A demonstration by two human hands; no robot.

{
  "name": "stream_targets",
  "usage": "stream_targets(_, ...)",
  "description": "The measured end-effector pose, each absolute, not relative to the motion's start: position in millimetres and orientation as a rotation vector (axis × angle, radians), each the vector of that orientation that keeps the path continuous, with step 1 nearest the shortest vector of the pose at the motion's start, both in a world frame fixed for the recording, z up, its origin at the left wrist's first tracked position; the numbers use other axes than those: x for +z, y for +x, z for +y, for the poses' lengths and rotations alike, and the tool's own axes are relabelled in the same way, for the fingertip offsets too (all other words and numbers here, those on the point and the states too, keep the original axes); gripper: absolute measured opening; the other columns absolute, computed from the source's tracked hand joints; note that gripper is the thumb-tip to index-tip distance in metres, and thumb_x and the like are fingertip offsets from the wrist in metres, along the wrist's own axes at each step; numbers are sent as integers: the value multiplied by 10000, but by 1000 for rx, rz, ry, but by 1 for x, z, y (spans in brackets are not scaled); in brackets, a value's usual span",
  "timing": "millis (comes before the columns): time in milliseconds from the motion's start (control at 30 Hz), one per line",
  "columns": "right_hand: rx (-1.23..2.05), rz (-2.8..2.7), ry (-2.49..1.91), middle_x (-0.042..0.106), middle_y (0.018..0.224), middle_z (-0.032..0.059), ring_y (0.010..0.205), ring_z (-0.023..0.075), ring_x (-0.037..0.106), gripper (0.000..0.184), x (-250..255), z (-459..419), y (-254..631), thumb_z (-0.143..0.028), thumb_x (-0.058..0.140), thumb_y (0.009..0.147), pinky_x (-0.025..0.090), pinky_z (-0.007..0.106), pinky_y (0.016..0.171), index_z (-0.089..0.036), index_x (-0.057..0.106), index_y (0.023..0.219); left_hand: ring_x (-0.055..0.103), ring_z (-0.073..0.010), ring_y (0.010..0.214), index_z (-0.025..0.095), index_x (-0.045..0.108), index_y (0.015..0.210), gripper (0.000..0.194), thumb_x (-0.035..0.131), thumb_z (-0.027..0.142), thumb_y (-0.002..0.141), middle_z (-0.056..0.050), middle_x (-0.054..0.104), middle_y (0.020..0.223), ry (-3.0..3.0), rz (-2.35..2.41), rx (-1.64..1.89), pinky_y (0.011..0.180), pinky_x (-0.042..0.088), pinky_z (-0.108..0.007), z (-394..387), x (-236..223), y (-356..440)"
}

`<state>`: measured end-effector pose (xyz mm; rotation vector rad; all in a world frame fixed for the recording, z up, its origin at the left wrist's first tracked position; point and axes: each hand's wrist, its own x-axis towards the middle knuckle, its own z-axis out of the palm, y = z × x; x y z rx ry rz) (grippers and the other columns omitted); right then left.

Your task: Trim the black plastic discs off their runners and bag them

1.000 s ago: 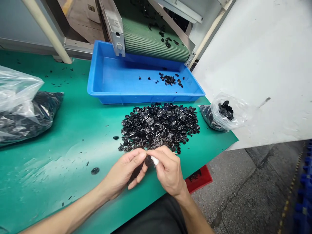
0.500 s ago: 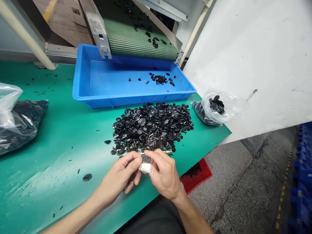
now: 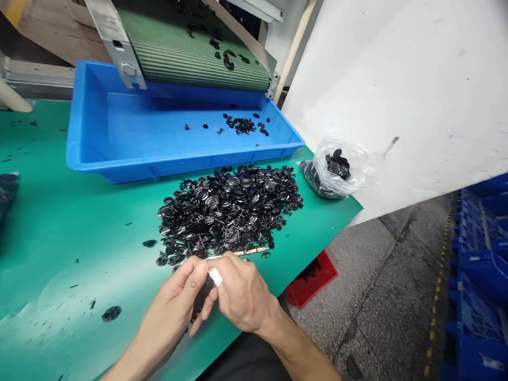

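My left hand and my right hand meet at the near edge of the green table, fingers pinched together around a small black plastic part that is mostly hidden between them. A white bandage wraps one fingertip of my right hand. Just beyond my fingers lies a heap of black round plastic parts, with a thin pale stick at its near edge.
A blue tray with a few black parts stands behind the heap, under a green conveyor belt. A clear bag of black parts lies at the table's right corner. A red bin and blue crates sit on the floor.
The view has swung right, so everything has slid left in the picture. My hands stay pinched together; the black part between them is now less visible.
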<state>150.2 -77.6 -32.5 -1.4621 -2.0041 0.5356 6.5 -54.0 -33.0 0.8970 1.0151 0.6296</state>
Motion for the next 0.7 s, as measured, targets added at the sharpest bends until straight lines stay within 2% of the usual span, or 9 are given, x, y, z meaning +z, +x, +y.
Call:
stream_targets(67,588,-1944,-1408,606,830,45,708,158,572,235,-32,-73,153,-148,394,901,522,274,677,-176,596,1018,356,-43,323,202,480,734,418,578,581,881,76,525,479,847,985,657,338,295,-152,-52,-31,7)
stream_targets(167,669,-1877,-1338,625,863,31,771,145,603,299,-23,-60,165,-107,377,892,526,264,746,-175,571,1108,403,-55,362,206,547,906,382,673,557,823,51,601,596,765,956,680,315,312,-153,-48,-26,7)
stream_targets(300,466,-1956,-1499,614,1079,91,960,183,603,359,-3,-30,179,-50,351,876,505,310,858,-152,601,1113,516,-99,488,218,552,1096,435,727,487,803,19,643,724,628,979,732,310,349,-149,-44,-20,7)
stream_targets(367,341,-2001,-1584,592,1117,103,957,197,596,357,3,-11,179,-78,381,902,499,320,840,-148,601,1175,531,-99,508,211,568,1073,400,718,476,814,3,661,767,601,983,751,311,346,-146,-43,-18,7)
stream_targets(433,264,-2031,-1693,595,1049,87,869,195,594,341,4,7,175,-125,439,920,492,308,758,-160,595,1221,512,-81,482,198,584,1001,344,695,477,833,-7,673,778,603,981,742,318,344,-144,-43,-17,7)
stream_targets(567,167,-2061,-1854,593,943,49,763,165,558,212,-2,26,166,-145,468,931,411,259,637,-192,658,1012,414,-43,374,185,569,901,301,627,479,887,11,663,660,620,961,703,326,333,-140,-42,-17,7)
stream_targets(700,113,-2033,-1839,580,879,26,721,139,519,201,-6,26,164,-113,446,918,360,243,619,-189,626,874,393,-35,332,183,550,867,285,604,460,905,27,637,598,608,958,690,321,328,-139,-42,-15,6)
